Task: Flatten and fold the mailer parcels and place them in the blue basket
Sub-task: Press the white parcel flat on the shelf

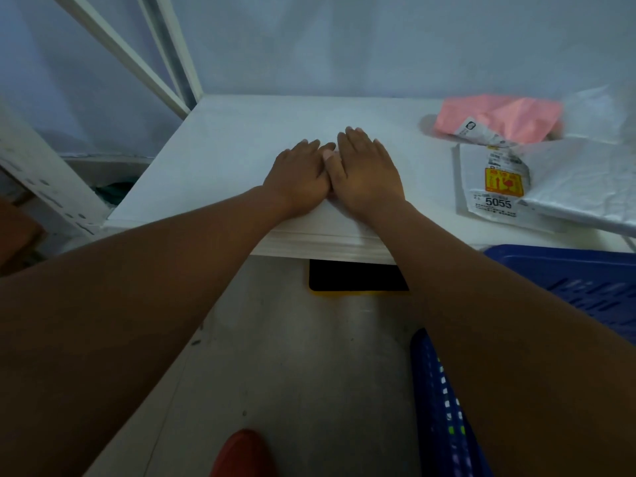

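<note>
Both left hand [300,173] and right hand [369,172] press flat on smooth white mailer [327,232].

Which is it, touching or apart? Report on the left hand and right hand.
Touching. The head view shows the left hand and right hand flat side by side, thumbs meeting with no gap.

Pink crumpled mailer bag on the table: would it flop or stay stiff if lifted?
Probably floppy: the pink crumpled mailer bag lies creased and slumped on the white table. Likely light too, as its film looks thin.
</note>
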A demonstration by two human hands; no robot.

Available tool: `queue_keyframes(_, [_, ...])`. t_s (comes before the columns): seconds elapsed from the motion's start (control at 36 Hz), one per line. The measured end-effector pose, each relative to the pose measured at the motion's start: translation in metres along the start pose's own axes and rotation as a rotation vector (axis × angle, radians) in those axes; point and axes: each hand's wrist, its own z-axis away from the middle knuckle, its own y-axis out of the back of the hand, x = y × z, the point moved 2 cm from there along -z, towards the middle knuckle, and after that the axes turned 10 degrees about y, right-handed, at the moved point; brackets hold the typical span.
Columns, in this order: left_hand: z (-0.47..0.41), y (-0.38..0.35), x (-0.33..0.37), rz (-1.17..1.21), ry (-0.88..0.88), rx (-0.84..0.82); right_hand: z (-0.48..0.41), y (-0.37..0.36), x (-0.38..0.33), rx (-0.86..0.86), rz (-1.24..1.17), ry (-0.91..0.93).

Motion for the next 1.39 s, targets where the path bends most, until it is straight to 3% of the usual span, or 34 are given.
queue_keyframes(0.08, [0.001, -0.003, -0.002, -0.033, 0.051, -0.017, 0.002, 0.002, -0.002, 0.015, -0.014, 0.030])
queue_keyframes(0.36, [0.001, 0.001, 0.000, -0.057, 0.062, -0.070, -0.009, -0.016, 0.010, -0.166, 0.029, -0.017])
queue_keyframes(0.53, [0.005, 0.003, 0.004, -0.060, 0.071, -0.077, -0.006, -0.012, 0.007, -0.152, -0.004, -0.013])
queue_keyframes(0.67, [0.008, 0.006, 0.004, -0.104, -0.013, 0.180, -0.001, -0.006, 0.002, -0.064, 0.037, 0.010])
queue_keyframes(0.81, [0.005, 0.003, 0.004, -0.059, 0.023, -0.059, -0.005, -0.010, 0.006, -0.139, -0.020, -0.003])
queue_keyframes(1.08, [0.003, 0.009, 0.009, -0.088, 0.065, -0.150, -0.013, -0.010, 0.009, -0.207, -0.039, -0.029])
queue_keyframes(1.39, [0.005, 0.007, 0.007, -0.070, 0.047, -0.112, -0.011, -0.011, 0.005, -0.144, 0.003, -0.009])
